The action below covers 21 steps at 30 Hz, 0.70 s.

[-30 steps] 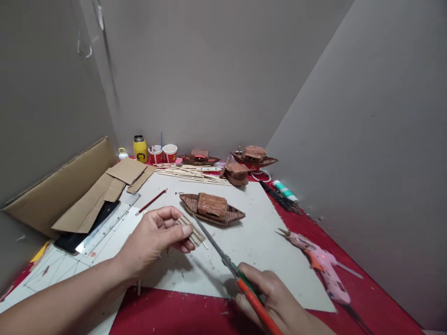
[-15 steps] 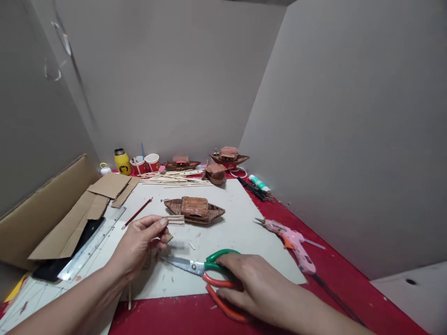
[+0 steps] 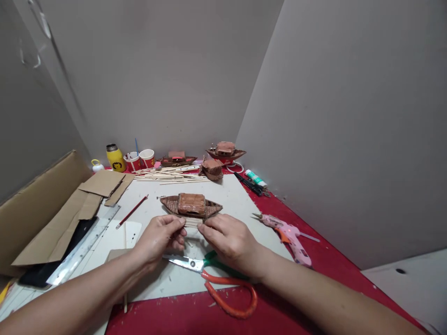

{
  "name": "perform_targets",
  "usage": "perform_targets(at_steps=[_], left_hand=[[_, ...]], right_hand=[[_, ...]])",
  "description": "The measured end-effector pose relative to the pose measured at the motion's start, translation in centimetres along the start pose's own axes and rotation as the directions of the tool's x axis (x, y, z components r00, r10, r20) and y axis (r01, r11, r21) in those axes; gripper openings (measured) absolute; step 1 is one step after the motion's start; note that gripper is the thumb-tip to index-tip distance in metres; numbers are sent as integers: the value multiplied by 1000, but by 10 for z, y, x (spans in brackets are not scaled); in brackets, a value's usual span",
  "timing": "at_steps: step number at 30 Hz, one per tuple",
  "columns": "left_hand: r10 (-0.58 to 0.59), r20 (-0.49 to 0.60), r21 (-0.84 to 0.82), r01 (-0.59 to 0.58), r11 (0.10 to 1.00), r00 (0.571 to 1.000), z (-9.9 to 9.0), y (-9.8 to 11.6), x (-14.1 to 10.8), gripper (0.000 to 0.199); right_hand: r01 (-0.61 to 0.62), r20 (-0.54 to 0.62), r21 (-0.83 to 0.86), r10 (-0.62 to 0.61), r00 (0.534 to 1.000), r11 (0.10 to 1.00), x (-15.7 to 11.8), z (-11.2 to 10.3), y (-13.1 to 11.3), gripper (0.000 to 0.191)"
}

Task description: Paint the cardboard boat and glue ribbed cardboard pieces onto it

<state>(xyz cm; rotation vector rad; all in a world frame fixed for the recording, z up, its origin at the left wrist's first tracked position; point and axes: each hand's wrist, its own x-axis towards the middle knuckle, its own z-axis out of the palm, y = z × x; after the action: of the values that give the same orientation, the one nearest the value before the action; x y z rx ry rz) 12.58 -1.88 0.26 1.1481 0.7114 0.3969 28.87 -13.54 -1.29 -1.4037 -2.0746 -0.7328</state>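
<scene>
My left hand (image 3: 164, 235) and my right hand (image 3: 230, 239) pinch the two ends of a small strip of corrugated cardboard (image 3: 193, 223). The strip is held level, in front of a brown model boat (image 3: 191, 204) with a rounded cabin roof. Whether strip and boat touch, I cannot tell. Below my hands lies a pair of scissors (image 3: 228, 280) with one green and one orange handle loop, its blades pointing left. My right hand and forearm partly cover the green loop.
A pink glue gun (image 3: 288, 235) lies at the right. Cardboard pieces (image 3: 59, 228), a ruler (image 3: 84, 246) and a pencil (image 3: 132, 211) are at the left. Thin wooden sticks (image 3: 167, 174), paper cups (image 3: 147, 159), a yellow bottle (image 3: 115, 158) and several more model boats stand along the back.
My right hand has let go of the scissors, which now lie on the board, and has taken the right end of the cardboard strip. My left hand has moved right with the strip.
</scene>
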Motion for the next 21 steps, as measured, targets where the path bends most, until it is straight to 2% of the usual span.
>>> perform_targets(at_steps=[7,11,15,21], left_hand=[[126,-124,0,-127,992,984,-18,4,24,16],[165,-183,17,-165,986,969,-22,-1,35,16],[191,-158,75,-181,981,969,-24,-7,36,14],[164,-100,117,-152,981,981,-29,-14,37,14]], right_hand=[[-83,-101,58,88,991,995,-5,17,25,13],[-68,-105,42,72,992,997,-4,27,29,13],[-6,-97,12,7,995,1000,-6,35,28,15],[73,-73,-42,-76,994,996,-15,36,38,19]])
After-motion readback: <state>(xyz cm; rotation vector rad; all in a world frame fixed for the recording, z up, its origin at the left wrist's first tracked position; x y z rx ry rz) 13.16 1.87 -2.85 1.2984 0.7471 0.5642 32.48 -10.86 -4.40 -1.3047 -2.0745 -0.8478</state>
